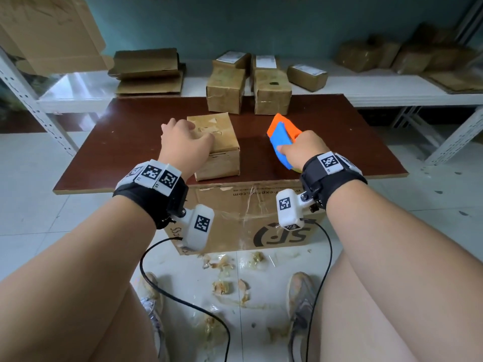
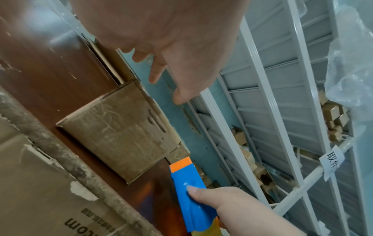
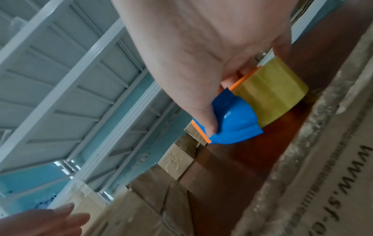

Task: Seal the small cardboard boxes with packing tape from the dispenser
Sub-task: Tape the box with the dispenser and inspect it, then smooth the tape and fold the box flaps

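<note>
Holding the tape dispenser (image 1: pixel 283 138) clamped in its fingers, the right hand (image 1: pixel 304 147) hangs just beside the small box (image 1: pixel 218 147), on that box's right. The box stands near the front edge of the brown surface (image 1: pixel 130 142), its long axis running away from the person. The left hand (image 1: pixel 183 145) is nearer and hovers over the box's left top with relaxed fingers, gripping nothing.

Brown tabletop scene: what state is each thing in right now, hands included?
Small cardboard box nearest the person: flaps down, lying on the brown wooden tabletop.
Blue and orange tape dispenser: lifted, loaded with a yellowish roll.
Left hand: fingers relaxed, over the box.
Right hand: grip closed round the dispenser.
Two brown boxes behind: closed, standing.
</note>
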`<control>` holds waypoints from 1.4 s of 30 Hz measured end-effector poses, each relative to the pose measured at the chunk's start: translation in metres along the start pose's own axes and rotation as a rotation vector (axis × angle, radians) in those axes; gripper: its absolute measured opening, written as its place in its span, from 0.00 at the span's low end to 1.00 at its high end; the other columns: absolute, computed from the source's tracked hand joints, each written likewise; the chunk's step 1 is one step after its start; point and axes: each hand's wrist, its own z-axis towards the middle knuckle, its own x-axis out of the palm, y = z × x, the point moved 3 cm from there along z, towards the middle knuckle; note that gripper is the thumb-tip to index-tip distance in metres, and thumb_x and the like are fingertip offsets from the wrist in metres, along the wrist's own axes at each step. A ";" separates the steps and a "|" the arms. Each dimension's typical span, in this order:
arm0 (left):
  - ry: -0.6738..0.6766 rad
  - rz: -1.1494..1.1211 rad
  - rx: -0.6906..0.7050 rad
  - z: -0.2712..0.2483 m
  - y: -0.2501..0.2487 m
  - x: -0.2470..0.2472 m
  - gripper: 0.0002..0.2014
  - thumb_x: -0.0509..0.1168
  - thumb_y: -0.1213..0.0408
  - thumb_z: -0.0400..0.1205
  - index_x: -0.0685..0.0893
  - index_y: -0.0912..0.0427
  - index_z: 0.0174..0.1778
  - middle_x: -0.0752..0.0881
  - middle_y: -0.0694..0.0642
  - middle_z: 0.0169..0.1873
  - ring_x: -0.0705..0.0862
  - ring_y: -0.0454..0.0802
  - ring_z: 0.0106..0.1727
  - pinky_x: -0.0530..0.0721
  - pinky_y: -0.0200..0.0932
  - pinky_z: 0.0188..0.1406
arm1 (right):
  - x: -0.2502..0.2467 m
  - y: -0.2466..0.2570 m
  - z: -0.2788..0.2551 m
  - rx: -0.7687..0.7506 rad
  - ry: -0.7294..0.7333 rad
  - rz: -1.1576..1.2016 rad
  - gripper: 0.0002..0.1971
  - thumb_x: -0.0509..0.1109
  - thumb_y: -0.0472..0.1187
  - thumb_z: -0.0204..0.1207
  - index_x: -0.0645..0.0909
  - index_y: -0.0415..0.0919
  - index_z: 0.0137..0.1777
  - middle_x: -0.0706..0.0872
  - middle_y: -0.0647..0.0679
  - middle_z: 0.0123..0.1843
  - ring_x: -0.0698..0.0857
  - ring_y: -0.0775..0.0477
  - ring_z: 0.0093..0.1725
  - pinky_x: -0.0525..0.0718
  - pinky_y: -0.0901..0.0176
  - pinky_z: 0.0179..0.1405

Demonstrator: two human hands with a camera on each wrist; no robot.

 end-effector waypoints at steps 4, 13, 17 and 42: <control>-0.116 -0.108 0.118 -0.015 -0.019 -0.011 0.24 0.65 0.51 0.89 0.80 0.57 0.80 0.70 0.58 0.88 0.59 0.54 0.93 0.62 0.56 0.91 | -0.022 0.011 0.004 0.063 -0.032 0.592 0.20 0.75 0.56 0.80 0.83 0.38 0.56 0.90 0.42 0.53 0.90 0.35 0.53 0.88 0.43 0.58; -0.100 -0.581 0.162 -0.039 -0.048 -0.004 0.19 0.56 0.47 0.95 0.89 0.53 0.61 0.92 0.50 0.56 0.92 0.45 0.59 0.92 0.57 0.64 | -0.066 0.054 -0.076 -0.039 0.410 1.573 0.14 0.64 0.47 0.84 0.79 0.45 0.37 0.79 0.50 0.30 0.79 0.49 0.30 0.79 0.54 0.41; -0.008 -0.780 -0.084 -0.041 -0.053 0.014 0.33 0.50 0.35 0.93 0.89 0.60 0.63 0.94 0.53 0.55 0.93 0.51 0.55 0.90 0.62 0.67 | -0.041 0.082 -0.106 -0.113 0.536 1.490 0.26 0.62 0.63 0.89 0.91 0.41 0.60 0.94 0.40 0.55 0.92 0.41 0.58 0.90 0.47 0.62; 0.197 -1.045 -0.189 -0.035 -0.036 -0.019 0.25 0.59 0.39 0.92 0.88 0.56 0.48 0.92 0.52 0.39 0.91 0.47 0.40 0.89 0.42 0.43 | -0.032 0.074 -0.118 -0.438 0.304 0.771 0.26 0.81 0.58 0.77 0.84 0.36 0.29 0.84 0.39 0.25 0.84 0.45 0.24 0.78 0.60 0.25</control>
